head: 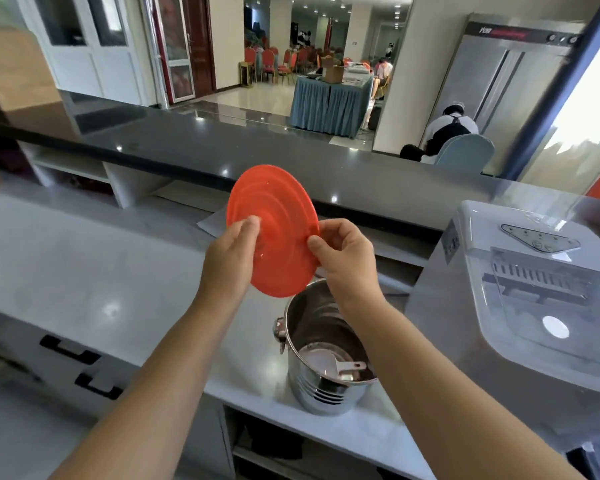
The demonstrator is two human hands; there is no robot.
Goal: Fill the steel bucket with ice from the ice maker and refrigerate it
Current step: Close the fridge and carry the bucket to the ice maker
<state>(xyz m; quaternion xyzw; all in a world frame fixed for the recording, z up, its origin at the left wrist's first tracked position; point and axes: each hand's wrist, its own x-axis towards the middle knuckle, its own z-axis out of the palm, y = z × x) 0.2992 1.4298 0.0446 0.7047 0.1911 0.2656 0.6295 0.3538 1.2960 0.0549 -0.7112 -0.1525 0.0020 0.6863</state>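
A round orange lid (278,216) is held tilted in the air above the counter. My left hand (231,254) grips its left edge and my right hand (343,258) pinches its right edge. Just below them the steel bucket (326,386) stands uncovered on the white counter, with a white plastic scoop (329,367) lying inside and no ice visible. The white ice maker (520,306) stands right of the bucket; its clear lid (551,202) is raised.
The white counter (101,271) stretches to the left. A dark raised ledge (222,157) runs behind it. Open shelves sit under the counter. A steel cabinet (506,74) and a seated person (451,133) are at the back right.
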